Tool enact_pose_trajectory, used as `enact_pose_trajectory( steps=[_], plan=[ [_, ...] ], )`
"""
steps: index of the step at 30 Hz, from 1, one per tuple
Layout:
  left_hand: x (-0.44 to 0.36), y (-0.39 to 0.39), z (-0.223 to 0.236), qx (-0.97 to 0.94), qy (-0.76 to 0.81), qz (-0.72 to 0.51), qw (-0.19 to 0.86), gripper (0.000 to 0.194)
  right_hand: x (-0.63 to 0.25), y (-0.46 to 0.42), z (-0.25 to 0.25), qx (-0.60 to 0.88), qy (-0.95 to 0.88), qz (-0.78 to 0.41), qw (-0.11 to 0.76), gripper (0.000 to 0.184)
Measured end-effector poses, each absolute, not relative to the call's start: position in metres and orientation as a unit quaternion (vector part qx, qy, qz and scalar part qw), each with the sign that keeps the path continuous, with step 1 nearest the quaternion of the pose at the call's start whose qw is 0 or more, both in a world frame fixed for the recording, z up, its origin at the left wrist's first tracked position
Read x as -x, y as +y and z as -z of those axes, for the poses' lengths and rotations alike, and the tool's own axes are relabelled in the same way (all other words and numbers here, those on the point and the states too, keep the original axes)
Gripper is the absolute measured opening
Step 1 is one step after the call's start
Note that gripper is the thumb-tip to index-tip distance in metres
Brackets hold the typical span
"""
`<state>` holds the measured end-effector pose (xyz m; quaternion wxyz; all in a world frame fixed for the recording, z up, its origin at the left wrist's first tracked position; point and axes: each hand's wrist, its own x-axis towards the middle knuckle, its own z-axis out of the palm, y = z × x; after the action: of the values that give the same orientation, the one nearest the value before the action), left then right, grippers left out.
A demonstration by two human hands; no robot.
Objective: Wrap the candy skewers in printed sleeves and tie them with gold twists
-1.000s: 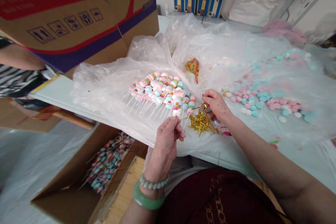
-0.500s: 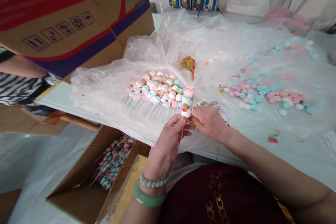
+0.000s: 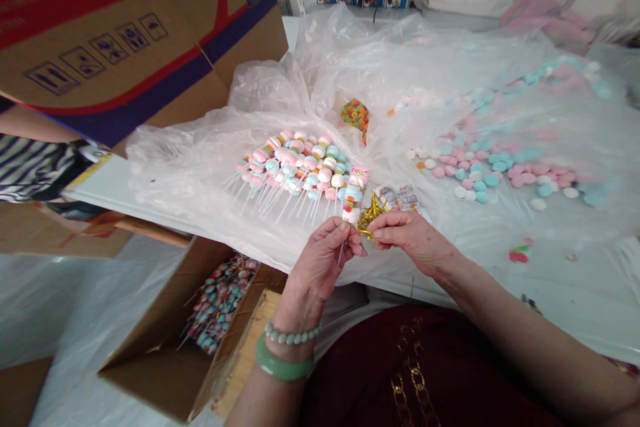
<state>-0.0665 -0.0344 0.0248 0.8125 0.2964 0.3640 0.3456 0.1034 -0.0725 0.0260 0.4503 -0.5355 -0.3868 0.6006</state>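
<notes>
On my feed the left hand (image 3: pixel 317 273) is clenched on the thin white stick (image 3: pixel 341 253) of a candy skewer (image 3: pixel 353 197), which stands upright just above the grip. The right hand (image 3: pixel 413 240) pinches gold twist ties (image 3: pixel 369 220) right beside that skewer. Past both grips a fan of candy skewers (image 3: pixel 293 167) lies on a clear plastic sheet (image 3: pixel 195 160), with loose pink and blue candies (image 3: pixel 493 177) off to the right. Below the left grip sits an open carton of skewers (image 3: pixel 220 300); a tilted cardboard box (image 3: pixel 115 33) blocks my upper left, above a striped sleeve (image 3: pixel 35 167)
</notes>
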Motion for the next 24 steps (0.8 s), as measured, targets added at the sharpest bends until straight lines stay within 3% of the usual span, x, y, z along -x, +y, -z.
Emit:
enact_pose_trajectory(
  steps=[4, 9, 13, 19, 24],
  plan=[
    [0.065, -0.035, -0.022, -0.297, 0.378, -0.364, 0.797, 0.023, -0.100, -0.078, -0.028, 0.574, -0.411, -0.535, 0.464, 0.006],
    [0.055, -0.041, -0.020, -0.307, 0.453, -0.360, 0.755, 0.024, -0.086, -0.081, -0.031, 0.593, -0.544, -0.325, 0.496, 0.013],
    [0.047, -0.048, -0.020, -0.318, 0.464, -0.355, 0.747, 0.026, -0.078, -0.075, -0.013, 0.574, -0.616, -0.227, 0.489, 0.019],
    [0.041, -0.051, -0.015, -0.340, 0.471, -0.375, 0.722, 0.029, -0.078, -0.075, -0.006, 0.598, -0.631, -0.211, 0.446, 0.021],
    [0.035, -0.053, -0.016, -0.318, 0.472, -0.413, 0.712, 0.033, -0.067, -0.077, -0.009, 0.662, -0.490, -0.256, 0.506, 0.006]
  ],
)
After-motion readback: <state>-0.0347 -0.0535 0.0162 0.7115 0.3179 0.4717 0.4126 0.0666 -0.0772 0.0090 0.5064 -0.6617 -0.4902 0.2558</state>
